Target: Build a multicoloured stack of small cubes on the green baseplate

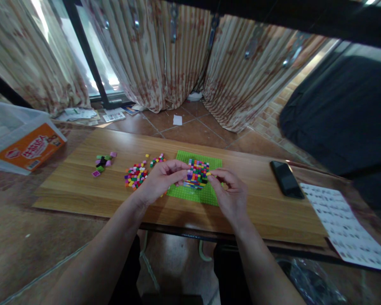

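Observation:
A many-coloured block built of small toy bricks (197,174) stands on a green studded baseplate (195,195) in the middle of the board. At its left side is my left hand (161,180), thumb and forefinger brought together against the block. Whether a loose brick sits between those fingertips is too small to tell. My right hand (230,190) pinches a yellow brick (208,173) at the block's right side. Left of the baseplate lies a pile of loose mixed bricks (136,176), partly hidden by my left hand.
Green, black and purple bricks (103,162) lie further left on the wooden board (73,186). A clear plastic tub (25,142) with an orange label stands at the far left. To the right are a black phone (286,179) and a printed sheet (346,224).

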A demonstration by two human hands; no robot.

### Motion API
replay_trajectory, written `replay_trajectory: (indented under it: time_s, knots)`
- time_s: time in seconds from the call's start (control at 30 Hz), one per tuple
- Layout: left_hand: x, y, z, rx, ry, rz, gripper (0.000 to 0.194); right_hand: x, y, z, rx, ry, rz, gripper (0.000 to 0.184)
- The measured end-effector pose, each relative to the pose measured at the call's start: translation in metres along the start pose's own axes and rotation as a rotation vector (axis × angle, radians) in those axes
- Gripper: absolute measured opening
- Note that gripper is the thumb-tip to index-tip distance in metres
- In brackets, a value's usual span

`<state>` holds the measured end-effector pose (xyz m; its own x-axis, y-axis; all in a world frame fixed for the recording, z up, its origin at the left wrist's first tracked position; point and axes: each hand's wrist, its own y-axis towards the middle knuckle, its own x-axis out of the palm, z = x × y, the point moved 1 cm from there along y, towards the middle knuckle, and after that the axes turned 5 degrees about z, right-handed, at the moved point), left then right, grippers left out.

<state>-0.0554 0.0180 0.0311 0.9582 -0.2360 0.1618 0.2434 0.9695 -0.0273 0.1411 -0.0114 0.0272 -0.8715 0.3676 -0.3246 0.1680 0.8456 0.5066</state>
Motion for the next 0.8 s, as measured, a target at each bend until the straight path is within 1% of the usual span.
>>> replay_trajectory:
  time_s: [0.07,0.13,0.2,0.3,0.43,0.67,0.8]
  knots:
    - [-0.002,0.003,-0.002,-0.002,0.005,0.128,0.026,-0.002,0.001,0.007,0.052,-0.031,-0.002,0.008]
    - [-0.004,0.005,-0.005,-0.016,0.020,0.233,0.025,-0.002,0.001,0.011,0.068,-0.051,-0.039,0.008]
    - [-0.004,0.006,-0.007,-0.041,0.050,0.272,0.024,-0.001,0.000,0.012,0.068,-0.059,-0.075,0.008]
    - [-0.003,0.006,-0.010,-0.058,0.107,0.250,0.023,0.002,-0.001,0.013,0.075,-0.053,-0.095,0.008]
    - [-0.002,0.008,-0.012,-0.032,0.163,0.201,0.022,0.005,-0.001,0.014,0.088,-0.054,-0.094,0.007]
    - [0.001,0.008,-0.014,-0.038,0.193,0.142,0.021,0.009,0.000,0.016,0.102,-0.059,-0.053,0.005]
    - [0.001,0.007,-0.013,-0.044,0.195,0.134,0.020,0.010,0.001,0.016,0.100,-0.058,-0.037,0.004]
